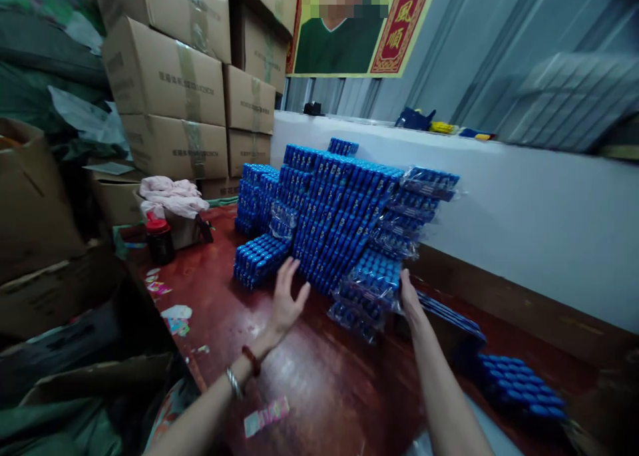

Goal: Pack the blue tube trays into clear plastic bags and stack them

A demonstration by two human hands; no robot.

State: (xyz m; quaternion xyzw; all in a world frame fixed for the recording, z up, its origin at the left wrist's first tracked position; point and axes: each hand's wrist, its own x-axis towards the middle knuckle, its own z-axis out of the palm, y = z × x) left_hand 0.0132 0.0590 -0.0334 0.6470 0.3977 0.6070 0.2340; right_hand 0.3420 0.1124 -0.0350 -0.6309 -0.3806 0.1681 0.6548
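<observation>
Packs of small blue cylinders (344,210) stand in a tall block on the red table (214,349). My left hand (288,296) is open, fingers spread and holding nothing, just in front of a low stack of blue packs (259,256). My right hand (409,296) is at the right side of a pack in clear wrap (374,273), seemingly touching it. Most of its fingers are hidden, so its grip does not show. Under this pack lies another wrapped pack (357,316). More wrapped packs (409,210) rise in a column behind, sticking out from the block.
Taped cartons (170,90) are piled at the back left. A dark bottle with a red lid (158,236) stands beside a box topped with pink cloth (172,195). Further blue cylinders (522,384) lie at right. A white low wall (499,210) borders the table's back.
</observation>
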